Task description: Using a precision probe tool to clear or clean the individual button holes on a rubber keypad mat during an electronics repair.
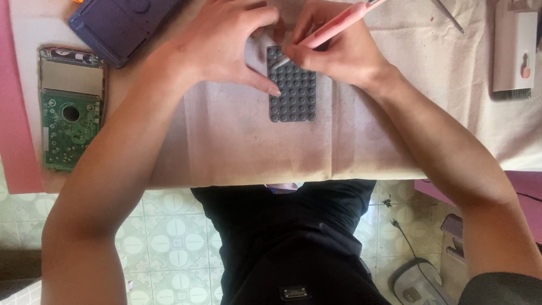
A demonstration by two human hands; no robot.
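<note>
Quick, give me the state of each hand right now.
Left hand: fingers pressed down on the grey rubber keypad, pinning it to the cloth.
Right hand: closed grip on a pink tool.

Keypad's (292, 85) top corner under fingers (333, 59)

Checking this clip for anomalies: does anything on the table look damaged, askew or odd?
The device at the table's left edge lies opened, its green circuit board bare. The cloth looks stained. The grey keypad under both hands looks intact.
</note>
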